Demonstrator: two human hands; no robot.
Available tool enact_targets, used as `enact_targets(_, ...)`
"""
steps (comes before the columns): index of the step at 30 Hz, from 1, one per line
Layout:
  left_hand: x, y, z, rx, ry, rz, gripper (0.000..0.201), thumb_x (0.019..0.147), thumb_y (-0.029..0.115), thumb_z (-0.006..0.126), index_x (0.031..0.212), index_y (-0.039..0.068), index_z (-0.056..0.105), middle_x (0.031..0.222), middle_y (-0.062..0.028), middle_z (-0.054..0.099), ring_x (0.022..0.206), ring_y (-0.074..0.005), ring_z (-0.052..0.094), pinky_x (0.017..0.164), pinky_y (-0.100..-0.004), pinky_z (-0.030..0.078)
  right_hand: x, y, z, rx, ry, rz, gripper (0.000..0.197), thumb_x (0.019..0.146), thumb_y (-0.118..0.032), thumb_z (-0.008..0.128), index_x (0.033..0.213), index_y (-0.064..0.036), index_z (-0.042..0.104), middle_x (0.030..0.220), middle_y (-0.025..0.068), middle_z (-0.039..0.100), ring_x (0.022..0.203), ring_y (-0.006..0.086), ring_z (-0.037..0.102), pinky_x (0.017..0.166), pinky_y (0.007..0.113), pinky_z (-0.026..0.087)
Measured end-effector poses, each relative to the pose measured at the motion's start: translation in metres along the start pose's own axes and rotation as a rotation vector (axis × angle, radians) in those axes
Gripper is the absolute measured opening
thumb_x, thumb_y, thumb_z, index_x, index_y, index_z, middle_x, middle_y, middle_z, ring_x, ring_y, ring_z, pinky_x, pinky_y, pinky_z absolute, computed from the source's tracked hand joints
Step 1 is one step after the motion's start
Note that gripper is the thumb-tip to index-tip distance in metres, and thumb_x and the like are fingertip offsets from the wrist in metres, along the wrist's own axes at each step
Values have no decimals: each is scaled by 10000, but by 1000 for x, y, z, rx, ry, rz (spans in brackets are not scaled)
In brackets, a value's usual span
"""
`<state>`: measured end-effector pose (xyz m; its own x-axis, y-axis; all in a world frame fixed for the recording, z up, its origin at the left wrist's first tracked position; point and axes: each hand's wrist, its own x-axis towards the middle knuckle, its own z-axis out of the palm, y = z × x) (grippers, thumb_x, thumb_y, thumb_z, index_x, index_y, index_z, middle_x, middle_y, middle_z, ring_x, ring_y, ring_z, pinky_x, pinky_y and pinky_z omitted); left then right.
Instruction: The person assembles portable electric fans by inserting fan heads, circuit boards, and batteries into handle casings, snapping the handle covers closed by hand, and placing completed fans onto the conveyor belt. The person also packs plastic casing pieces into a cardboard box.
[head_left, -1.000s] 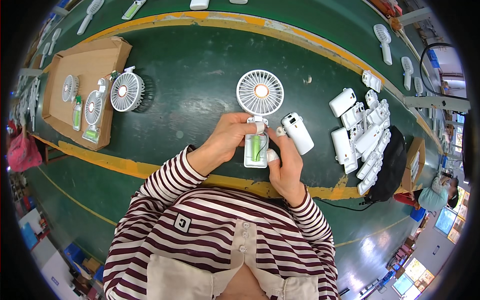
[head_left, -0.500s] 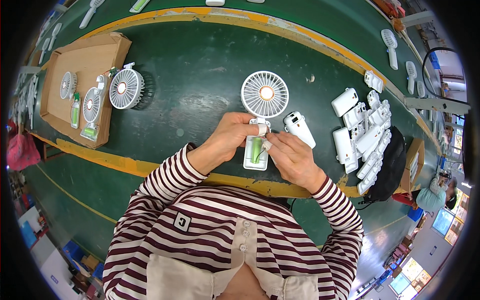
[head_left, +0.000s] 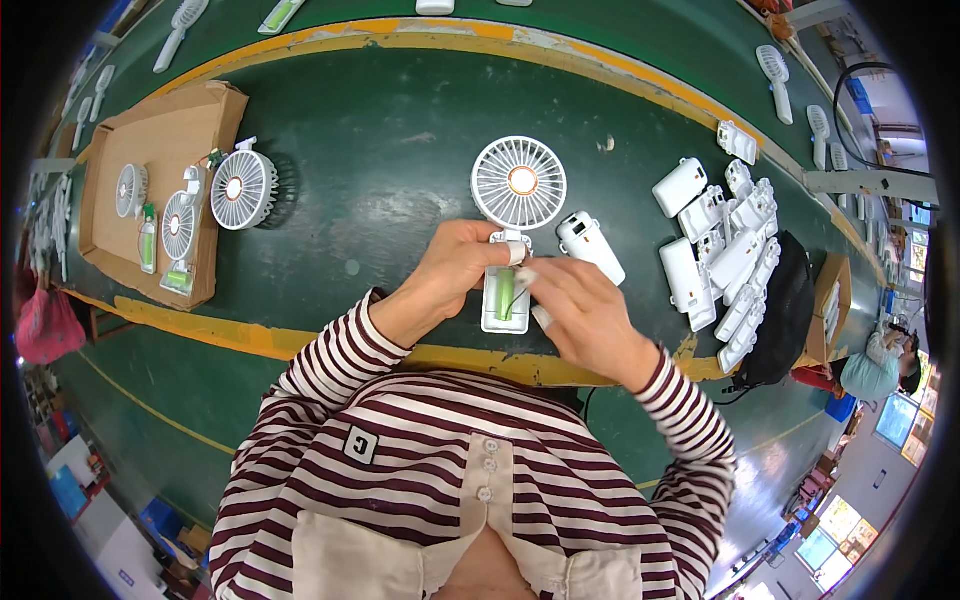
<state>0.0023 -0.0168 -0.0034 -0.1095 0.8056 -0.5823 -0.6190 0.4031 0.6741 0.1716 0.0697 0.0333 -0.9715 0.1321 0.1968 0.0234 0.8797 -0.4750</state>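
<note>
A white handheld fan (head_left: 519, 183) lies in front of me, its round grille pointing away and its handle open toward me. In the handle shell sits a green battery (head_left: 506, 294) with a thin dark wire beside it. My left hand (head_left: 459, 262) is closed on the fan's neck, a white wrap on its thumb. My right hand (head_left: 585, 312) bends over the handle's right edge, fingertips close together at the wires by the neck; whatever they pinch is hidden. Just right of the fan rests a loose white handle cover (head_left: 591, 247).
A cardboard tray (head_left: 150, 110) at left holds fan parts, with another fan head (head_left: 244, 189) against its right edge. Several white handle shells (head_left: 735, 255) are piled at right, next to a black bag (head_left: 780, 315). A yellow strip edges the table.
My right hand has shifted slightly, its fingers now reaching further over the handle near the neck. My left hand keeps its hold on the fan. The whole view has moved a little.
</note>
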Motion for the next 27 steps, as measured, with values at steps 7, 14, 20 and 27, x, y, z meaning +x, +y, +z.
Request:
enact_targets(7, -1, -1, 6, -72, 11, -76, 168, 826, 63, 554, 919, -75, 578, 853, -162, 632, 741, -234, 644, 673, -313, 539, -26, -7, 17, -375, 190, 682, 524, 667, -78, 658, 1130, 50, 449, 1158, 228, 465, 987, 371, 471, 843, 403, 410)
enact_targets(14, -3, -6, 8, -119, -16, -62, 197, 827, 67, 558, 964, -74, 559, 888, -162, 627, 776, -232, 643, 699, -321, 538, -22, 2, 20, -489, 221, 626, 504, 620, -104, 662, 1065, 57, 489, 959, 172, 536, 820, 313, 502, 697, 359, 447)
enact_targets(20, -3, -6, 8, -102, 1, -61, 213, 825, 60, 546, 992, -72, 555, 883, -142, 627, 772, -211, 641, 693, -309, 538, -8, -21, -3, -204, 300, 691, 483, 614, -158, 661, 1023, 56, 519, 777, 144, 519, 655, 293, 529, 559, 367, 451)
enact_targets(27, -3, -3, 8, -230, -5, -68, 379, 846, 314, 520, 1001, -29, 559, 910, -108, 606, 799, -166, 601, 707, -319, 496, 18, -54, -13, -80, 178, 586, 475, 615, -127, 662, 1025, 72, 528, 736, 160, 549, 572, 286, 576, 508, 340, 474)
